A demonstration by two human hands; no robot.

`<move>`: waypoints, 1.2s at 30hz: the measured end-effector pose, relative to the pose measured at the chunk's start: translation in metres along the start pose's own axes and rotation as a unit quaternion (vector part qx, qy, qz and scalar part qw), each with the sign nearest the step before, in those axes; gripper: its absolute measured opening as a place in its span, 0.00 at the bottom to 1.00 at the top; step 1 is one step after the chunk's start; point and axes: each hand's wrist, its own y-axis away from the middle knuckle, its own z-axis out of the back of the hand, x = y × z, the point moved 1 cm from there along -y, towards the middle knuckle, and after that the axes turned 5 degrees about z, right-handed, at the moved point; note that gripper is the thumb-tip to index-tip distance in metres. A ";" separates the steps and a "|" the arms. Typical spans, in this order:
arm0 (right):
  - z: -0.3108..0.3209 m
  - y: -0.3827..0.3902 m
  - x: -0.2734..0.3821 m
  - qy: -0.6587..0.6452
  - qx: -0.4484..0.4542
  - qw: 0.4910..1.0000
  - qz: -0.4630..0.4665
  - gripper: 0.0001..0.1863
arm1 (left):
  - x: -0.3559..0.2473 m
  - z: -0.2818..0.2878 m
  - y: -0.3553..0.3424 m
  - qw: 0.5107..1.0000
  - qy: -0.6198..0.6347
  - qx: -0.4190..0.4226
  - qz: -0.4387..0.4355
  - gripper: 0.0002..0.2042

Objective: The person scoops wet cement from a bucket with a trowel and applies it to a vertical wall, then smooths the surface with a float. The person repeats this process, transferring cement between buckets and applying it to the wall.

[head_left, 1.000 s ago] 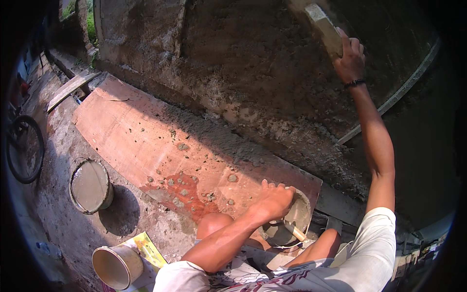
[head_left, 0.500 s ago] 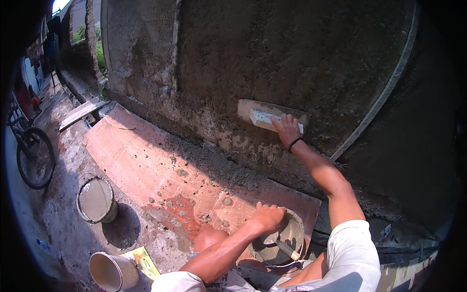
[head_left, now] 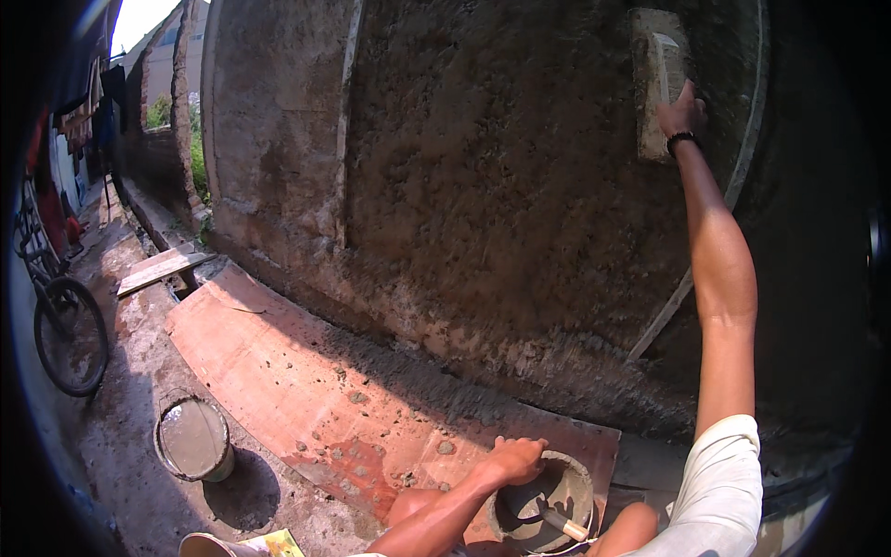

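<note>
My right hand [head_left: 682, 113] grips the handle of a long, upright plastering float [head_left: 648, 56], whose board lies against the dark, rough, wet-looking plastered wall [head_left: 501, 186], left of a curved strip [head_left: 742, 176]. Low at the centre, my left hand [head_left: 515, 459] has its fingers curled on the rim of a mortar bucket [head_left: 585, 492]. A trowel with a wooden handle [head_left: 566, 524] lies in that bucket. The pinkish sheet [head_left: 232, 334] along the wall's foot carries scattered mortar.
A bucket of grey slurry [head_left: 193, 436] stands at left, another container [head_left: 209, 546] at the lower edge. A bicycle [head_left: 70, 334] leans at far left near hanging clothes [head_left: 88, 102]. A plank [head_left: 158, 271] crosses a gap beside a broken wall [head_left: 158, 148].
My right hand has swept the float up and rightward from low on the wall, turning it from lying lengthwise to upright. The view has tilted upward. My left hand stays at the bucket.
</note>
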 end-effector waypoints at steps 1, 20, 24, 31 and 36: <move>-0.006 0.000 0.001 -0.002 0.015 1.000 -0.001 0.36 | 0.001 0.000 -0.001 1.000 0.000 0.003 -0.001 0.23; -0.017 0.181 0.060 -0.047 0.205 0.927 0.310 0.43 | 0.028 0.002 -0.009 1.000 0.014 0.007 -0.002 0.24; 0.011 -0.005 0.053 -0.067 -0.039 0.993 0.087 0.43 | 0.054 0.004 -0.014 0.998 0.029 0.046 0.004 0.26; 0.012 -0.111 0.027 -0.079 0.007 0.993 -0.089 0.43 | 0.101 0.013 -0.021 0.997 0.060 -0.007 0.040 0.26; -0.036 -0.100 0.081 -0.033 0.024 0.999 -0.022 0.40 | 0.103 0.020 -0.017 0.996 0.081 -0.019 0.020 0.26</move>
